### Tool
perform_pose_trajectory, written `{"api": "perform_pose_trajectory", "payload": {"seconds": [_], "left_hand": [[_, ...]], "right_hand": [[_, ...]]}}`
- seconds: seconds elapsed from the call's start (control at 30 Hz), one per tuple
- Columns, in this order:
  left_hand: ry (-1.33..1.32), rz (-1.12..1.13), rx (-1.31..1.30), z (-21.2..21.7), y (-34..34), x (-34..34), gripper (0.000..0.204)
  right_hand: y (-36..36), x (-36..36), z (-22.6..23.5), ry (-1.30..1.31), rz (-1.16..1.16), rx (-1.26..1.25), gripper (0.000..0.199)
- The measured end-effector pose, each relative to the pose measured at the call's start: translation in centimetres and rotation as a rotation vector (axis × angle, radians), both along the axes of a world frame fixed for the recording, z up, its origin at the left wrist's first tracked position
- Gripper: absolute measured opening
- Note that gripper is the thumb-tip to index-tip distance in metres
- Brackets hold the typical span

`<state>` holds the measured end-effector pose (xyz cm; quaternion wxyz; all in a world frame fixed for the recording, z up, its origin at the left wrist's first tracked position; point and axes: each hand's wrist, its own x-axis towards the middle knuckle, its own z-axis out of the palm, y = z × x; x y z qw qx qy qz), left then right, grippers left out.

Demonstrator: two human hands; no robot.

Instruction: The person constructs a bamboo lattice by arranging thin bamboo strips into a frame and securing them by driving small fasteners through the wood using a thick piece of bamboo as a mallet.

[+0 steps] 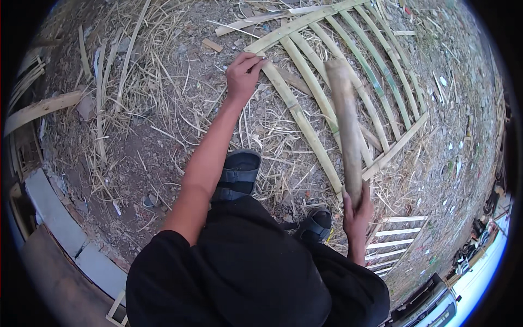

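Note:
A frame of split bamboo slats lies on the ground ahead of me, its long rail [305, 22] at the far side and a shorter rail [395, 147] at the near right. My left hand [243, 76] is closed in a pinch at the far end of the nearest bamboo slat [297, 111], just beside the left end of the far rail. The fingers partly hide that end. In my right hand [358, 217] is a thick wooden club [344, 120], gripped by its near end. It rises above the slats and covers part of them.
Bamboo shavings [169, 82] and loose strips litter the ground. A smaller slatted frame [395, 240] lies at the right. My sandalled feet [239, 171] stand close to the nearest slat. Grey slabs [60, 212] edge the lower left; a white vehicle [441, 308] is at the lower right.

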<state>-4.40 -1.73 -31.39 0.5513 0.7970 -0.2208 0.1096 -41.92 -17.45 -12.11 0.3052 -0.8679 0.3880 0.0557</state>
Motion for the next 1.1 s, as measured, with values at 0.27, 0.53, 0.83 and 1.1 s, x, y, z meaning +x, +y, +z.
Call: {"api": "perform_pose_trajectory", "payload": {"seconds": [0.27, 0.53, 0.83, 1.1], "left_hand": [[0.165, 0.019, -0.070, 0.6, 0.0, -0.1, 0.012], [0.022, 0.021, -0.044, 1.0, 0.5, 0.0, 0.010], [0.001, 0.013, 0.002, 1.4, 0.4, 0.0, 0.011], [0.090, -0.006, 0.009, 1.0, 0.4, -0.1, 0.012]], "right_hand": [[2.5, 9.3, -0.8, -0.091, 0.179, 0.110, 0.057], [3.2, 9.9, -3.0, -0.194, 0.306, -0.060, 0.062], [3.2, 9.9, -3.3, -0.225, 0.293, -0.054, 0.060], [2.1, 10.2, -3.0, -0.080, 0.209, 0.063, 0.060]]}}
